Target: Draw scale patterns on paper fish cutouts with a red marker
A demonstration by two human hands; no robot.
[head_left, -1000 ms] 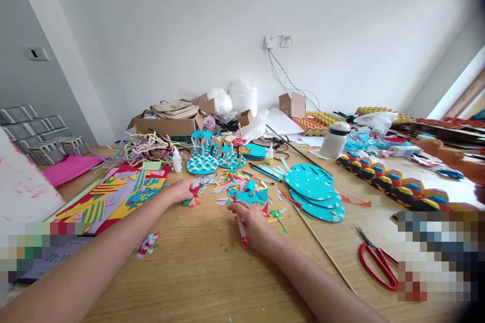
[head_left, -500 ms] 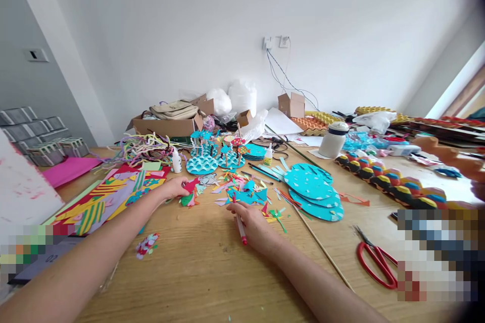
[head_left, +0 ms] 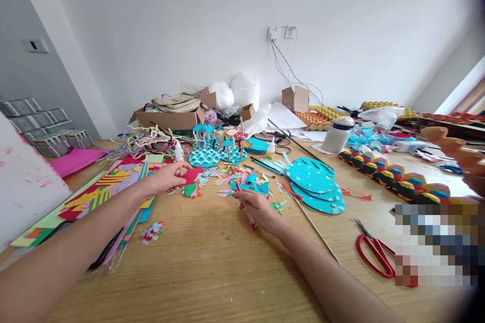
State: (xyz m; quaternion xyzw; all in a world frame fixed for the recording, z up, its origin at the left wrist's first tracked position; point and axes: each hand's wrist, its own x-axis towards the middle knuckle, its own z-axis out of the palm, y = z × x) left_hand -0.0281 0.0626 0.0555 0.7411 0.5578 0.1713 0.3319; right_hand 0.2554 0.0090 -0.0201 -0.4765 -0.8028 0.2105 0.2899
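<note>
My left hand [head_left: 172,177] pinches a red paper fish cutout [head_left: 192,175] just above the tabletop. Right beneath it lie green and other coloured paper cutouts [head_left: 189,191]. My right hand [head_left: 255,207] is closed around a red-and-white pen [head_left: 249,213], which slants across the fingers. Beyond that hand spreads a pile of coloured paper scraps [head_left: 248,181]. A small heap of lilac and red paper bits [head_left: 152,232] lies nearer me on the left. Behind the cutouts stand blue egg-carton models [head_left: 204,156] with small paper fish on sticks, beside a white glue bottle [head_left: 179,151].
Red-handled scissors [head_left: 375,255] and a long thin stick [head_left: 318,232] lie to the right. Blue speckled discs [head_left: 316,186] are stacked behind them. A white jar [head_left: 337,136] and painted egg-carton strips [head_left: 394,176] stand further right. Coloured paper sheets [head_left: 146,212] lie under my left forearm.
My left hand has lifted the red fish cutout off the other cutouts. My right hand still holds the pen, now shifted slightly to the right. The view has shifted a little.
</note>
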